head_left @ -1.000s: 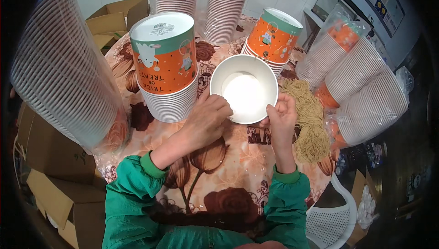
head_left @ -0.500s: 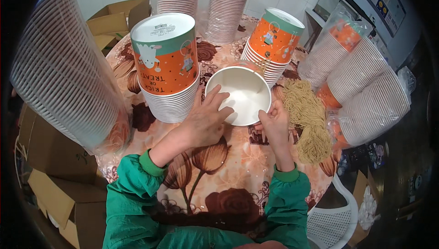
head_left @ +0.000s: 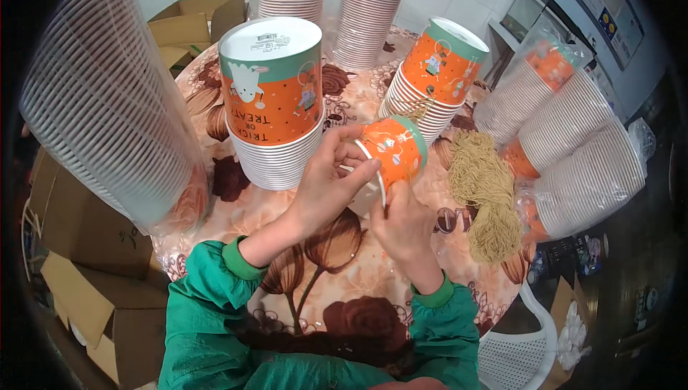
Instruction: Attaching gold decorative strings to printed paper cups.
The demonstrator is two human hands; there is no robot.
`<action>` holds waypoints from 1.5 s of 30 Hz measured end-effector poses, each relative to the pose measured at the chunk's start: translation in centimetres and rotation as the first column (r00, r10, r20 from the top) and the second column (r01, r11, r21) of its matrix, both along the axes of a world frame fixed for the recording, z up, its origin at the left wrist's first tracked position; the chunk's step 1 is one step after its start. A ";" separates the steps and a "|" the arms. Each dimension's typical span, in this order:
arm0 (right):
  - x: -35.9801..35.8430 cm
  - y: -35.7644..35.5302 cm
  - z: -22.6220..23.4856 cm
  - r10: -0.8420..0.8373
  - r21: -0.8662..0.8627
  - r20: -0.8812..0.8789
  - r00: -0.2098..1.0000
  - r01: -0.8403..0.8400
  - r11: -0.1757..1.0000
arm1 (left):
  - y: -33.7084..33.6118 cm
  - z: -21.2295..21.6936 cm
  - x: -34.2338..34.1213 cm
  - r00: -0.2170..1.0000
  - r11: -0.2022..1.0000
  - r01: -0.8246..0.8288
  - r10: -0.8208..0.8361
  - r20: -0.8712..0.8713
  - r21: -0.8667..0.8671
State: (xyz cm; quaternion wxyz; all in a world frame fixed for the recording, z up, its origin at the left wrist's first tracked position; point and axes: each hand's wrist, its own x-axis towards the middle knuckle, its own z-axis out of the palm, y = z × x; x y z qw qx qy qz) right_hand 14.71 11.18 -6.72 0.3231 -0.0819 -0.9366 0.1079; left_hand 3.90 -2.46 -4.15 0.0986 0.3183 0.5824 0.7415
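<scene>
Between my hands is an orange paper bucket point(head_left: 393, 148) with a green band at its base, lying on its side with its white rim toward my left. My left hand point(head_left: 335, 169) grips the left edge of the rim, thumb in front and fingers curled. My right hand point(head_left: 403, 221) pinches the lower rim with its thumb on the orange wall. The far side of the bucket and part of its mouth are hidden. Close by on the right lies a bundle of tan twine point(head_left: 484, 189). A stack of upside-down buckets point(head_left: 272, 103) rises behind my left hand.
A shorter bucket stack point(head_left: 428, 78) stands beyond the held one. Wrapped stacks lie at the right point(head_left: 573, 146), and a tall wrapped stack point(head_left: 115, 103) leans at the left. Open cardboard boxes point(head_left: 129, 318) flank the flowered tablecloth point(head_left: 373, 268); a white chair point(head_left: 519, 347) is lower right.
The bucket's open mouth has turned from facing me toward the left, showing its printed orange side. My right hand has moved left along with the rim, and my left fingers have closed on it.
</scene>
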 end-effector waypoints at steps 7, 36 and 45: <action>1.2 -2.0 2.1 0.132 0.094 0.162 0.978 -0.149 0.984 | 0.6 -1.2 0.1 0.991 0.993 0.014 -0.030 0.131 0.118; 1.0 1.3 4.3 0.122 -0.464 -0.214 0.969 -0.211 0.860 | -0.2 -0.4 2.5 0.753 0.965 -0.203 0.044 -0.657 -0.168; 1.0 1.0 4.7 0.177 -0.370 -0.204 0.963 -0.243 0.897 | 0.1 -0.3 2.5 0.900 0.990 -0.054 -0.007 -0.436 -0.127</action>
